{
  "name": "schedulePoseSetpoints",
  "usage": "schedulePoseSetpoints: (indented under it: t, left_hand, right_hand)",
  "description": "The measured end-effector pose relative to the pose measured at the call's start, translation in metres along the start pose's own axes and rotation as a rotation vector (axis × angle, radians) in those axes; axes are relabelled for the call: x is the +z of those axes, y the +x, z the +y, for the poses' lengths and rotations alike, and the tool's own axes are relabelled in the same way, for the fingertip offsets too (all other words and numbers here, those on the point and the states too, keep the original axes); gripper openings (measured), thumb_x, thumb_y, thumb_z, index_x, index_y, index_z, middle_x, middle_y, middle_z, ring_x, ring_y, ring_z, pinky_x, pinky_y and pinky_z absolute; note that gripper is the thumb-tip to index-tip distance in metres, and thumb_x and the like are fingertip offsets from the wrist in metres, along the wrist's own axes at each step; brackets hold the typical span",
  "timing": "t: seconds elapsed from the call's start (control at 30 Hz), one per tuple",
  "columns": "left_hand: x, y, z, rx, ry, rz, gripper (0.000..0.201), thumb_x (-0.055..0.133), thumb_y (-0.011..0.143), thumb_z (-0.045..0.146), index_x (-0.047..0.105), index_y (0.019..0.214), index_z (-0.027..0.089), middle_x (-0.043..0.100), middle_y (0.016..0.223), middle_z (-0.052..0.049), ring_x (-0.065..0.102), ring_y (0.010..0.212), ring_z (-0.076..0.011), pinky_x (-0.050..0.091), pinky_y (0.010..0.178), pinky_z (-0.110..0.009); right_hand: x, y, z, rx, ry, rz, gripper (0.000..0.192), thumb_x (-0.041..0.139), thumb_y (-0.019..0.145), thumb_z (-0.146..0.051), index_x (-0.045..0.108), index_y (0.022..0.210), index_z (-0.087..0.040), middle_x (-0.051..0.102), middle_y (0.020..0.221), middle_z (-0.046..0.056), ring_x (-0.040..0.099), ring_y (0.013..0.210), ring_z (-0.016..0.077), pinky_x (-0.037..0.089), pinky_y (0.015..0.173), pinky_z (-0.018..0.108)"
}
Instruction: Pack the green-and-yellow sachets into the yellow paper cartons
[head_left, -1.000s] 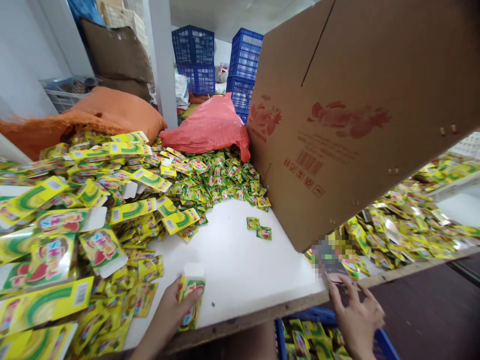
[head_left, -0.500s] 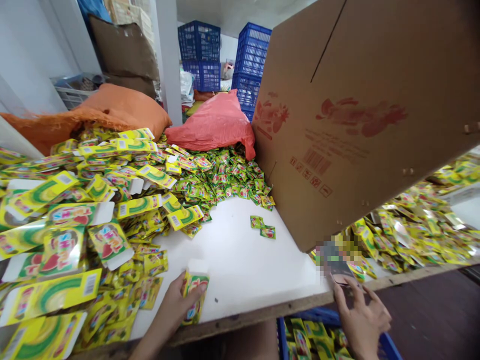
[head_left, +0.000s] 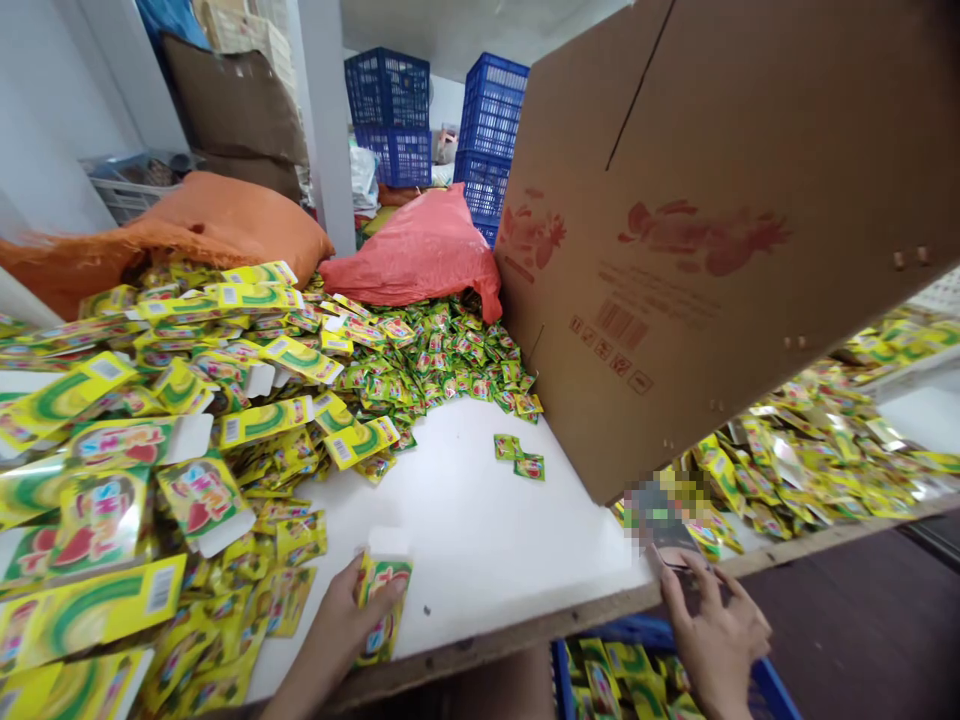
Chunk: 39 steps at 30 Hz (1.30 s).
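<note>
In my left hand is a small yellow-and-green candy box with a white open flap at its top. My thumb lies across its front, and the box stands tilted at the table's front edge. To the right, my right hand has its fingers closed on the near end of a dark phone by the table edge; its screen is partly blurred out. Two green candy packets lie on the white table beyond my hands.
Candy boxes and packets heap up on the left, with green packets behind. A large tilted carton blocks the right side. Below the edge sits a blue crate of packets. Orange and pink sacks lie behind.
The view has shifted slightly, so the scene sits a little farther left. My left hand still holds the box, and my right hand stays at the phone.
</note>
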<state>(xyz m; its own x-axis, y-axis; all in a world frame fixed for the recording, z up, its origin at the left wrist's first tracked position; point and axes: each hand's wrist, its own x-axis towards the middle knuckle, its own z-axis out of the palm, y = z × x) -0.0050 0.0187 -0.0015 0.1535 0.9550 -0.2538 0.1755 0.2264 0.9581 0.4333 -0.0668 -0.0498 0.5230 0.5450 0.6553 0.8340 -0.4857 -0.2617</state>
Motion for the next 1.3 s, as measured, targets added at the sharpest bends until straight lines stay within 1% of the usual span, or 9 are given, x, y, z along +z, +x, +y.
schedulePoseSetpoints:
  t: [0.13,0.3,0.53,0.67,0.8,0.9,1.03,1.17,1.3]
  left_hand:
    - [0.0003,0.0016,0.0012,-0.005,0.021,0.042,0.049,0.064,0.062,0.049,0.062,0.094,0.012,0.072,0.085,-0.007,0.066,0.08,-0.0258,0.052,0.071,-0.03]
    - [0.0003,0.0026,0.0036,-0.032,-0.006,0.046,0.048,0.067,0.059,0.049,0.063,0.091,0.014,0.073,0.085,-0.007,0.066,0.08,-0.0262,0.053,0.069,-0.029]
    - [-0.0002,0.0024,-0.0003,-0.032,0.025,0.032,0.051,0.065,0.061,0.051,0.062,0.094,0.012,0.072,0.083,-0.007,0.066,0.08,-0.0263,0.052,0.069,-0.03]
    - [-0.0002,0.0027,-0.0015,-0.02,0.014,0.007,0.049,0.065,0.063,0.049,0.061,0.096,0.012,0.072,0.087,-0.008,0.065,0.082,-0.0261,0.052,0.071,-0.03]
    - [0.0009,0.0013,0.0006,-0.018,0.012,0.019,0.048,0.063,0.065,0.048,0.061,0.097,0.013,0.072,0.09,-0.008,0.065,0.083,-0.0255,0.051,0.072,-0.03]
    - [0.0013,-0.0002,0.0033,-0.016,0.034,0.042,0.047,0.063,0.064,0.049,0.062,0.095,0.013,0.072,0.087,-0.007,0.065,0.081,-0.0254,0.051,0.072,-0.03]
    - [0.0004,-0.001,0.006,-0.025,0.026,0.022,0.047,0.064,0.063,0.049,0.063,0.093,0.013,0.072,0.086,-0.007,0.065,0.081,-0.026,0.051,0.072,-0.031]
    - [-0.0002,-0.0003,0.0054,-0.013,0.016,0.027,0.047,0.065,0.063,0.048,0.063,0.094,0.013,0.072,0.085,-0.007,0.065,0.081,-0.0257,0.051,0.071,-0.03]
    - [0.0002,0.0011,0.0025,-0.03,0.006,0.029,0.048,0.065,0.062,0.048,0.063,0.093,0.012,0.072,0.084,-0.007,0.065,0.079,-0.0257,0.052,0.071,-0.031]
  right_hand:
    - [0.0021,-0.0007,0.0016,-0.021,0.001,0.018,0.05,0.037,0.079,-0.057,0.059,0.106,-0.021,0.044,0.114,0.013,0.038,0.109,0.0326,0.029,0.089,0.047]
    - [0.0041,-0.0009,0.0043,-0.035,-0.037,0.016,0.049,0.038,0.08,-0.055,0.059,0.107,-0.019,0.044,0.114,0.014,0.039,0.108,0.0311,0.03,0.09,0.045]
    - [0.0045,-0.0023,0.0055,-0.042,-0.03,0.028,0.046,0.039,0.08,-0.052,0.059,0.107,-0.019,0.043,0.115,0.014,0.038,0.108,0.0316,0.029,0.089,0.046]
    - [0.0044,-0.0037,0.0059,-0.023,-0.035,0.005,0.046,0.04,0.08,-0.052,0.057,0.109,-0.021,0.043,0.117,0.013,0.037,0.109,0.0312,0.029,0.089,0.046]
    - [0.0033,-0.003,0.0046,-0.033,-0.03,0.009,0.047,0.038,0.08,-0.052,0.057,0.108,-0.02,0.043,0.115,0.013,0.037,0.109,0.0312,0.028,0.09,0.046]
    - [0.0034,-0.0015,0.0042,-0.06,-0.036,0.036,0.047,0.036,0.08,-0.052,0.058,0.105,-0.019,0.044,0.112,0.014,0.038,0.108,0.0314,0.029,0.089,0.046]
    - [0.0034,-0.0005,0.0038,-0.086,-0.038,0.049,0.046,0.037,0.08,-0.052,0.059,0.104,-0.019,0.045,0.11,0.014,0.039,0.106,0.0308,0.029,0.09,0.047]
    - [0.0029,-0.001,0.0019,-0.063,-0.024,0.051,0.048,0.037,0.08,-0.054,0.059,0.105,-0.02,0.044,0.112,0.013,0.039,0.107,0.0301,0.029,0.091,0.046]
    - [0.0039,-0.0015,0.002,-0.051,-0.03,0.056,0.05,0.036,0.079,-0.056,0.059,0.104,-0.02,0.044,0.113,0.013,0.039,0.106,0.0298,0.028,0.091,0.045]
